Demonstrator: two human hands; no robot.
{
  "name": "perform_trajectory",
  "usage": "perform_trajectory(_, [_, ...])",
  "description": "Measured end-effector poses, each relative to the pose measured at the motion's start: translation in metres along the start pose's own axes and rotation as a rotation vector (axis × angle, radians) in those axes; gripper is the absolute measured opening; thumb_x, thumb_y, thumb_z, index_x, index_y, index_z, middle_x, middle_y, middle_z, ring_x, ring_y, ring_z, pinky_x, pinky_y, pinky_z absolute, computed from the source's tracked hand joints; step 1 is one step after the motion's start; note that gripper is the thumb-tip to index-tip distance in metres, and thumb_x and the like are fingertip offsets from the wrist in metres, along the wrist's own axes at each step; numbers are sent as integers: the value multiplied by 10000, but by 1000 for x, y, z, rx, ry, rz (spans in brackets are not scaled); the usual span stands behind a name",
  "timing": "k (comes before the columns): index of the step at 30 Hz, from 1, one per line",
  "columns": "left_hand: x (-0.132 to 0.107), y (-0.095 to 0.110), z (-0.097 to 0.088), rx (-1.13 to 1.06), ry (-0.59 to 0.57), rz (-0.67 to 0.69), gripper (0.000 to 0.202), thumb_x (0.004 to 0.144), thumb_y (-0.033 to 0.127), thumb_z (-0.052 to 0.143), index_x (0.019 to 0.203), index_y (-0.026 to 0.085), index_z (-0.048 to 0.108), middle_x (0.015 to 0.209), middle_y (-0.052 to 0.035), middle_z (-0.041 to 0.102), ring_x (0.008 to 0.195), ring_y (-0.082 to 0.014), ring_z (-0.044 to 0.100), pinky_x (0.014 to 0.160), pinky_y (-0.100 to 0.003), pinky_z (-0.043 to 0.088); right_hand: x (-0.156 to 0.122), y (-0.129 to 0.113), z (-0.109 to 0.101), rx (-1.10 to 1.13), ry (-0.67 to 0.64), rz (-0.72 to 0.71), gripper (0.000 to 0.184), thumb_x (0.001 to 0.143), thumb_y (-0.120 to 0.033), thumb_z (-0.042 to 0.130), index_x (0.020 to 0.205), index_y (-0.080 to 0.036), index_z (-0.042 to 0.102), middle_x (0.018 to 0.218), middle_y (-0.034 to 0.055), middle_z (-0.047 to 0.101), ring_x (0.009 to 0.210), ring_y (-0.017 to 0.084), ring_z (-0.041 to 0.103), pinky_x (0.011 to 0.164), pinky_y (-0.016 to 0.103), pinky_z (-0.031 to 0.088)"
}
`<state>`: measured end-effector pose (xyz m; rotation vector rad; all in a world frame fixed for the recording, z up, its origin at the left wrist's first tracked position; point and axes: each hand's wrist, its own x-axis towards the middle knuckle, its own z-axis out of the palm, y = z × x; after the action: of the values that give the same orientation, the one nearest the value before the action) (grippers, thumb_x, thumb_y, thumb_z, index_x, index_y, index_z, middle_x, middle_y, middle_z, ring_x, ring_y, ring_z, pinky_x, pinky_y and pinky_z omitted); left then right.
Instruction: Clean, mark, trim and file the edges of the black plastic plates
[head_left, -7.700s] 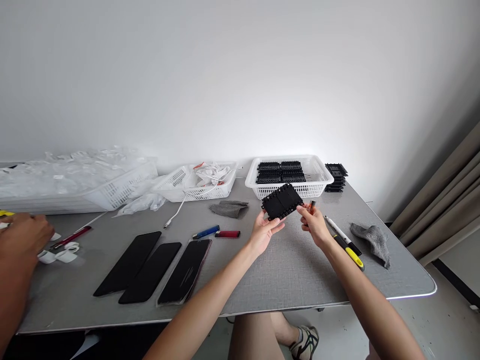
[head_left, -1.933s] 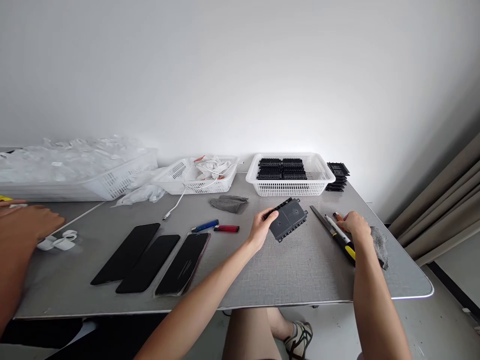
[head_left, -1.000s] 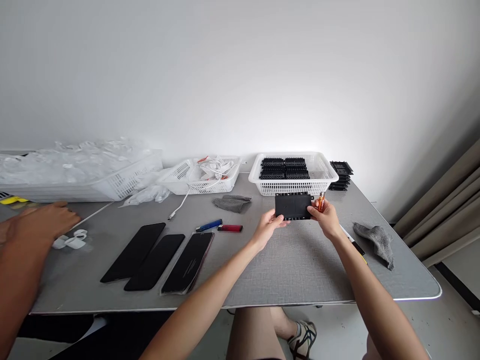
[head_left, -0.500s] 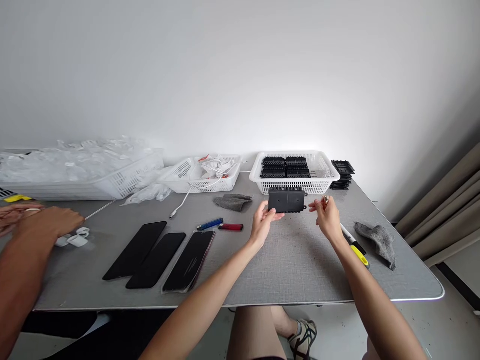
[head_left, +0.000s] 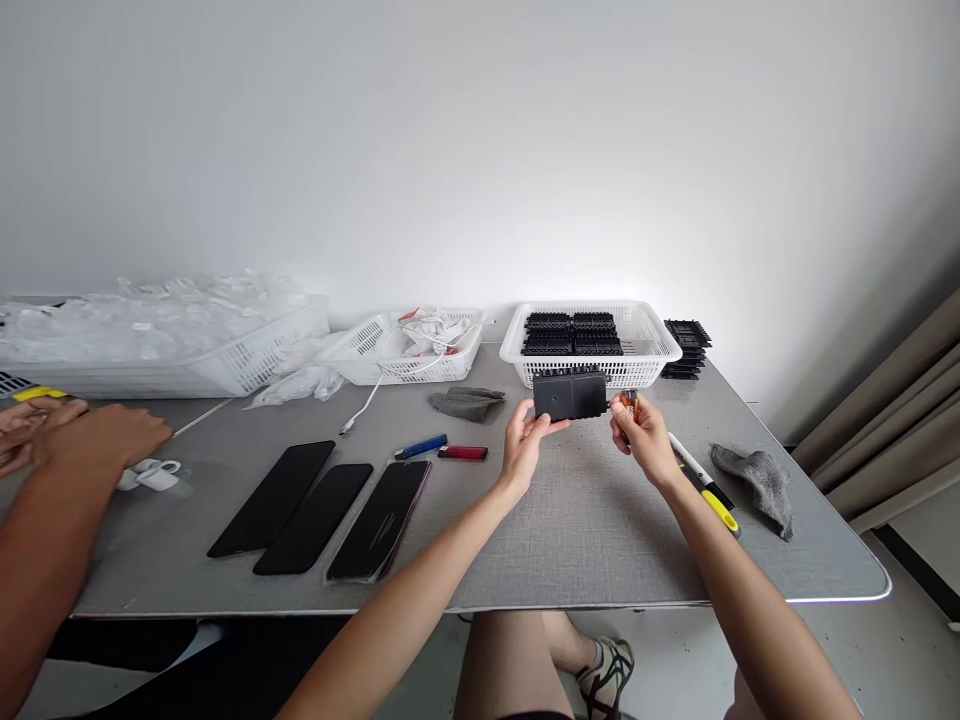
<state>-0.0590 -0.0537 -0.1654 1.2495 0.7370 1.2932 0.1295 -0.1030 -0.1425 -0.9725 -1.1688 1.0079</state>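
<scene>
My left hand grips a flat black plastic panel by its lower left corner, holding it raised above the table. Comb-like teeth run along its edges. At the panel's right edge, my right hand is closed round a small orange lighter, mostly hidden by the fingers. Whether the lighter touches the panel I cannot tell. Just behind, a white basket holds several black panels. More black panels are stacked to the right of it.
Blue and red lighters lie left of my hands, beside black phone-like slabs. A grey cloth, a marker and a yellow-handled tool lie right. A co-worker's hands are at far left.
My right hand has moved left and up to the panel's right edge, and the orange lighter now shows in it. The panel has shifted slightly left and up in my left hand.
</scene>
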Motion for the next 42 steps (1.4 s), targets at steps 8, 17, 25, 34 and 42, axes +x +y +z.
perform_trajectory(8, [-5,0,8,16,-64,7,362,794,497,687,1011,235,562,983,-57,718,929,-261,713,946,-391,471,-4,10,22,234,-279,419,465,831,-641,411,637,-219,389,582,-61,251,505,99,205,459,231,192])
perform_trajectory(17, [-16,-2,13,202,-147,100,274,868,477,610,930,211,594,846,-29,644,830,-197,616,813,-302,472,-8,19,34,268,-197,607,377,797,-556,355,615,-247,239,562,-86,149,488,90,44,398,220,80])
perform_trajectory(25, [-18,1,15,207,-133,97,291,857,490,623,937,210,622,828,-27,632,799,-190,592,802,-295,461,-9,21,35,294,-172,639,324,789,-510,358,636,-251,240,550,-83,171,473,91,61,376,212,94])
perform_trajectory(34, [-18,0,14,208,-160,113,276,877,469,605,967,208,616,885,-45,667,858,-204,633,832,-313,490,-9,15,36,321,-167,652,353,809,-545,316,633,-247,247,562,-83,162,470,89,64,383,209,98])
perform_trajectory(42, [-8,1,9,64,-117,84,299,869,471,623,1031,226,566,1070,-71,707,967,-266,719,989,-403,470,-3,6,19,421,-74,505,334,790,-508,390,615,-236,305,555,-61,223,482,102,139,404,210,165])
